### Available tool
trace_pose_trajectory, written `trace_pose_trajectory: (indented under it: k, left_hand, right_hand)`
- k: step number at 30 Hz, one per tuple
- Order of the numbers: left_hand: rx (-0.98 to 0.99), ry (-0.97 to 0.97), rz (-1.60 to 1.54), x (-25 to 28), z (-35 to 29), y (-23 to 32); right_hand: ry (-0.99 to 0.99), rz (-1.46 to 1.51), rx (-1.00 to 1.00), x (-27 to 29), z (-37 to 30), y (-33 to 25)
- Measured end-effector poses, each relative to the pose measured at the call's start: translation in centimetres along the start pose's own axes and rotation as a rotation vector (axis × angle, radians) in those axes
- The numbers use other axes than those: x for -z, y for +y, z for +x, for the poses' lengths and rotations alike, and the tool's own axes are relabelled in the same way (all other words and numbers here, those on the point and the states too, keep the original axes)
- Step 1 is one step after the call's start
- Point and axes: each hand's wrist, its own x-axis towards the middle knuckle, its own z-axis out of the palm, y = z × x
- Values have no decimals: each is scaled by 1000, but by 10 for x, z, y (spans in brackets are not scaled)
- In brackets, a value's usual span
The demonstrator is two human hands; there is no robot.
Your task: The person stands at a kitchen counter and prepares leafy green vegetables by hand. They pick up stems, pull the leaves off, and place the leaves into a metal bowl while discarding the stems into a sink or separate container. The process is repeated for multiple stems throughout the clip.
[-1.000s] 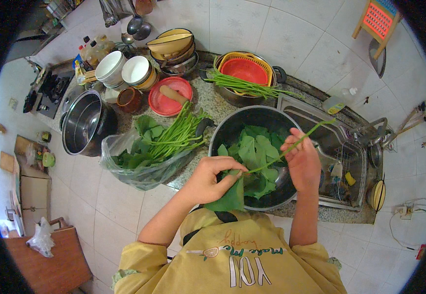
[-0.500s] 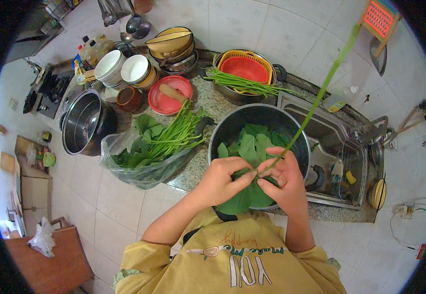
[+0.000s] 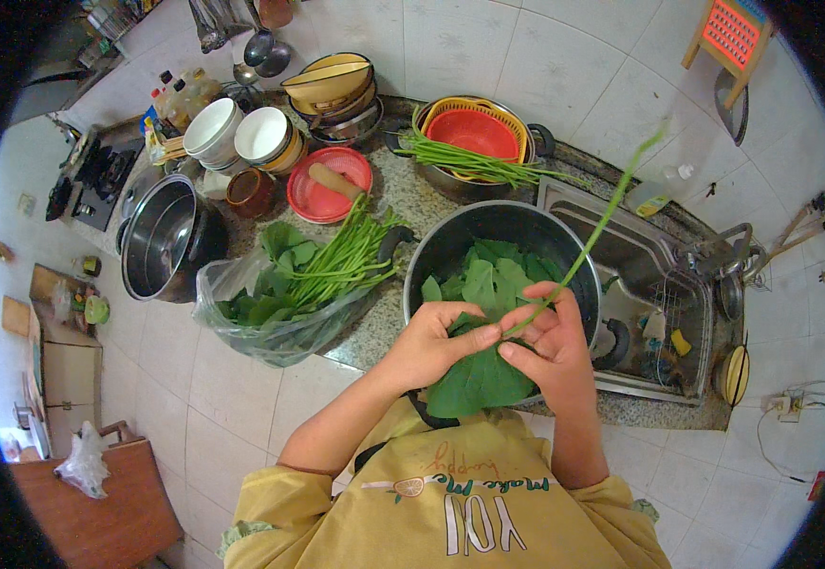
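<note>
The left hand (image 3: 436, 346) and the right hand (image 3: 555, 346) meet over one big pot (image 3: 441, 248). Their fingers pinch one long green stem (image 3: 602, 223) with one big leaf (image 3: 479, 384). I think the leaf comes off next, with a small pull. Two stem bunches wait on the surface (image 3: 412, 194).

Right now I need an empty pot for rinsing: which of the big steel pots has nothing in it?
The steel pot at the counter's left end; the one by the hands is full of picked green leaves.
</note>
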Motion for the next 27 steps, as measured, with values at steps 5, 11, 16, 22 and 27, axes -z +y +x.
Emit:
trace_pose_trajectory:
  k: [5, 11, 16, 22, 27]
  left_hand:
    - [227, -55, -325, -6, 1, 1]
    - [215, -107, -499, 11, -9, -18]
    - [169, 146, -522, 19, -16, -23]
    - [234, 162, -577, 29, -16, -24]
    - [0, 138, -383, -5, -10, -21]
  right_hand:
    - [87, -63, 105, 3, 0, 2]
    - [242, -7, 193, 18, 0, 1]
    - [315, -11, 214, 19, 0, 0]
    - [309, 49, 281, 25, 1, -5]
    - [299, 68, 272, 25, 3, -5]
